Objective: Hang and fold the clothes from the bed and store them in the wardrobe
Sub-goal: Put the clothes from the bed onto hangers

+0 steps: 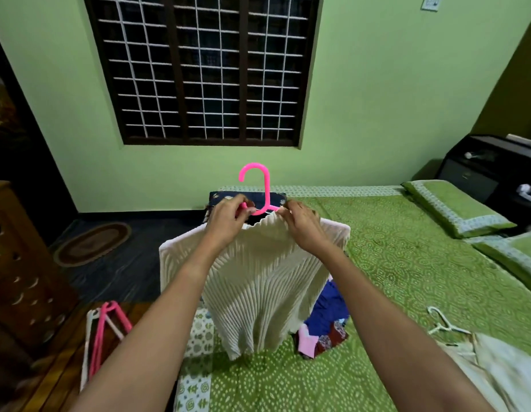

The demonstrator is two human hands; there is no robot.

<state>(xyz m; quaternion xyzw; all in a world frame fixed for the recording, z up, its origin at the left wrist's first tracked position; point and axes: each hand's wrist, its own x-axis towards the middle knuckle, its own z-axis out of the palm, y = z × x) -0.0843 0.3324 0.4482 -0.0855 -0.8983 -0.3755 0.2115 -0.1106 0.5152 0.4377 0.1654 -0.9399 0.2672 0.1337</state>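
Both hands are raised at the neckline. The left hand (228,214) is curled, with the collar edge and one arm of the pink hanger (265,185) pinched together. The right hand (300,221) is curled on the collar's other side, fabric pinched at the fingertips.

The hanger is held hook-up, its arms mostly hidden inside the cream ribbed top (258,278). The top is held above the bed (407,263); whether its hem touches cannot be told.

Handling, as judged: the top is light, soft and stretchy along the ribs, so the neckline could be overstretched. The hanger is stiff plastic. The shoulder seams are best gripped for seating, then the hook's neck for carrying.

A blue and pink clothes pile (329,310) lies just beside the top. A white hanger (442,322) and a pale garment (502,367) lie near right. Spare hangers (105,331) are seen off the bed's left edge.
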